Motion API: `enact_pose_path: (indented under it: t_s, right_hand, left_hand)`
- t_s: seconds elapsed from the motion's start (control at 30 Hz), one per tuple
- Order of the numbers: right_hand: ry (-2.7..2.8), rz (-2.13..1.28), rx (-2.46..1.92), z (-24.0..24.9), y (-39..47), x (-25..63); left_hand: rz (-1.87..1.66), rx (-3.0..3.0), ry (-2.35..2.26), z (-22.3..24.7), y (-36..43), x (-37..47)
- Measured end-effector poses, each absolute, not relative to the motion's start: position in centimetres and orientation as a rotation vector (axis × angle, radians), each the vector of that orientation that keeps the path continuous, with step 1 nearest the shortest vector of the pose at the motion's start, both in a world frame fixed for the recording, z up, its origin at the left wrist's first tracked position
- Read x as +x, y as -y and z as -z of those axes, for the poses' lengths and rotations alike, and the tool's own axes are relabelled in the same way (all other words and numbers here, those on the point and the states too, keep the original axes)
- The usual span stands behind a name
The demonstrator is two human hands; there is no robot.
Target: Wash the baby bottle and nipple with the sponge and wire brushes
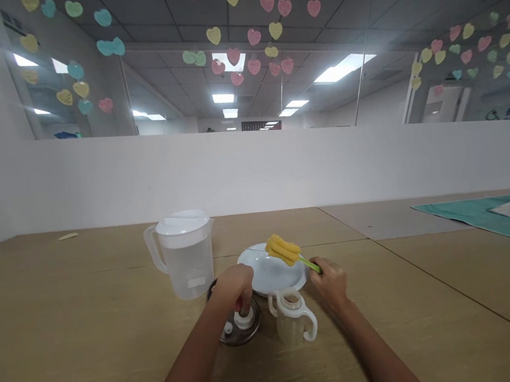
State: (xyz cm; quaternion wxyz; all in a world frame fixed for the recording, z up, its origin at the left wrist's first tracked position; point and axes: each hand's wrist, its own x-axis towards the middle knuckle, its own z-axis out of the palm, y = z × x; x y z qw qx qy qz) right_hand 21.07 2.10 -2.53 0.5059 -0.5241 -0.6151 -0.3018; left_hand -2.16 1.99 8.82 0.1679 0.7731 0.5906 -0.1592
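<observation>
My right hand (330,280) is closed round the green handle of a yellow sponge brush (283,249), whose head is over a white plate (277,274). My left hand (236,287) reaches down over a round metal tray (241,336), its fingertips at a white ring-shaped part (244,319). The fingers point down and are partly hidden, so I cannot make out whether they grip it. Beside that part lies a smaller white piece (228,328). Between my hands, in front of the plate, stands a clear bottle (291,323) with two white handles and an open top.
A lidded translucent pitcher (189,261) stands behind my left hand. At the far right lies a green cloth (485,212) with a white item and a reddish object on it. A small flat piece (68,236) lies at the back left, near the white wall.
</observation>
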Motion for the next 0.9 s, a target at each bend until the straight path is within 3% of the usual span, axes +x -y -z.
enact_pose_path:
  t_s: [0.33,0.43,0.5,0.57,0.9]
  right_hand:
    - [1.485,0.724,-1.252,2.6,-2.2,21.2]
    - [1.483,0.719,-1.251,2.6,-2.2,21.1]
    - [1.486,0.707,-1.251,2.6,-2.2,21.1]
    - [1.486,0.699,-1.252,2.6,-2.2,21.1]
    - [1.466,0.7,-1.275,2.7,-2.2,21.2]
  left_hand:
    - [0.643,2.231,-1.776,-11.2,-0.1,-1.3]
    - [0.361,2.49,-1.814,-13.1,2.2,-1.3]
    - [0.057,2.678,-1.69,-14.3,4.3,-0.9]
    - [-0.018,2.741,-1.517,-15.1,6.4,-0.3]
    - [0.234,2.771,-1.392,-14.0,8.7,2.6]
